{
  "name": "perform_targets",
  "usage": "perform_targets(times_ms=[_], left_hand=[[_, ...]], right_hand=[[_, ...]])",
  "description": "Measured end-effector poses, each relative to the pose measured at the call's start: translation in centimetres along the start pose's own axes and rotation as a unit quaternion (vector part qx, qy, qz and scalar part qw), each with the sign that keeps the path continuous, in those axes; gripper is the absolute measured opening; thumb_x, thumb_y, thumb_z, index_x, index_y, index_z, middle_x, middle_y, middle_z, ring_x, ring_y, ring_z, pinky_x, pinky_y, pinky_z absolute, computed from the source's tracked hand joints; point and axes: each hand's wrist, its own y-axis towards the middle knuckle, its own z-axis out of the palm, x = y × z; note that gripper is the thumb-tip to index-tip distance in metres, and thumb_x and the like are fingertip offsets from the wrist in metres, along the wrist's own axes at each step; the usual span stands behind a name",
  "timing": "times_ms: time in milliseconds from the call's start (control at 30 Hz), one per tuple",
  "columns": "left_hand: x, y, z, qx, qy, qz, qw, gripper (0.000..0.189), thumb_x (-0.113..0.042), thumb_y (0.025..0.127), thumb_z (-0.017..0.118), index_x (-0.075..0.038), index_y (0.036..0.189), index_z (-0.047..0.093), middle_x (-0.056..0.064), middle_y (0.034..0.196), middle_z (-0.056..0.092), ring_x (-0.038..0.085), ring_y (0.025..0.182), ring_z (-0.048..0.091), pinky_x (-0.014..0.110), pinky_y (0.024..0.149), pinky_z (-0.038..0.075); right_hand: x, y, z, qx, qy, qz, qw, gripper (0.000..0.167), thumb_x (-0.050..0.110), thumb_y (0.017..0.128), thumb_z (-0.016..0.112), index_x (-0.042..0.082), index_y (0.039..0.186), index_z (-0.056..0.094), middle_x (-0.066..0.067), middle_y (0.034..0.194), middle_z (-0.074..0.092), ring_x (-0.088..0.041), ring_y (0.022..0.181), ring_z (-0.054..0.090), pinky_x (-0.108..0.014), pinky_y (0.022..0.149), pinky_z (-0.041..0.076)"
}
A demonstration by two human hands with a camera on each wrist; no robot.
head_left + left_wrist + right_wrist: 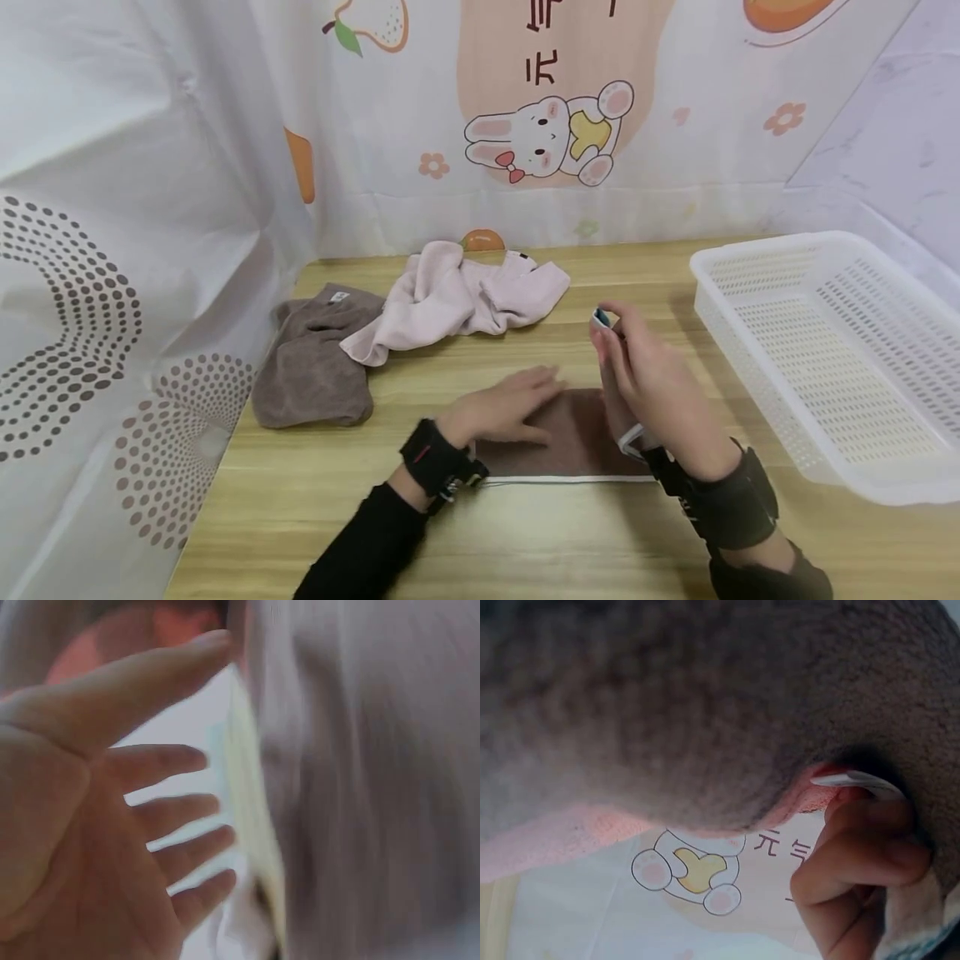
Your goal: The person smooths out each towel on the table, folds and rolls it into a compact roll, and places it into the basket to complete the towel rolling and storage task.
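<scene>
A brown towel point(577, 437) with a pale edge lies spread on the table in the head view. Its right end is raised in my right hand point(667, 387), which pinches the cloth with curled fingers. Close up in the right wrist view, the fingers point(847, 859) hold the towel point(667, 712) by its edge, beside a white strip. My left hand point(506, 408) rests on the left part of the towel with fingers spread. The left wrist view shows that hand's straight fingers beside blurred brownish cloth point(375, 765).
A crumpled pale pink towel point(465, 300) lies behind the hands, overlapping a bunched grey-brown towel point(318, 367) at left. On the right stands a white plastic basket point(757, 375). A printed curtain point(375, 150) hangs along the table's back edge.
</scene>
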Motion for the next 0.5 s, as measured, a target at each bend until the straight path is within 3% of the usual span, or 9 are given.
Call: perform_targets(times_ms=[67,200,333,500], left_hand=[[1.3,-2.1,-0.6,-0.002,-0.01,-0.042,0.999,0.078,-0.037,0.093,0.07,-0.01,0.155,0.032,0.016,0.164,0.017,0.029,0.152,0.015,0.04,0.123,0.014],[3.4,-5.4,-0.8,-0.017,-0.017,-0.087,0.996,0.067,-0.033,0.095,0.067,-0.012,0.152,0.04,0.019,0.162,0.022,0.033,0.151,0.019,0.047,0.122,0.017],[4.6,-7.5,-0.1,-0.049,-0.02,-0.096,0.994,0.052,-0.029,0.099,0.061,-0.017,0.148,0.048,0.021,0.158,0.03,0.034,0.148,0.026,0.051,0.119,0.023],[5.4,-8.5,0.9,-0.081,0.007,-0.091,0.9925,0.046,-0.031,0.099,0.061,-0.021,0.143,0.055,0.018,0.154,0.04,0.032,0.145,0.033,0.052,0.117,0.026]], right_hand=[[0.2,0.2,0.4,0.002,0.002,-0.002,1.0,0.03,0.005,0.102,0.05,-0.001,0.131,0.047,-0.018,0.094,0.067,-0.034,0.079,0.068,-0.05,0.065,0.054],[0.5,0.5,1.2,-0.003,-0.009,-0.014,0.9999,0.029,0.005,0.101,0.052,-0.002,0.129,0.049,-0.011,0.085,0.066,-0.029,0.066,0.066,-0.046,0.057,0.053],[1.0,0.9,2.1,-0.001,-0.021,-0.028,0.9994,0.029,0.007,0.1,0.055,-0.001,0.128,0.05,-0.01,0.083,0.066,-0.029,0.06,0.064,-0.045,0.052,0.051],[1.7,1.0,3.5,0.007,-0.035,-0.045,0.9984,0.03,0.01,0.099,0.056,0.0,0.127,0.051,-0.005,0.073,0.061,-0.018,0.05,0.054,-0.037,0.045,0.046]])
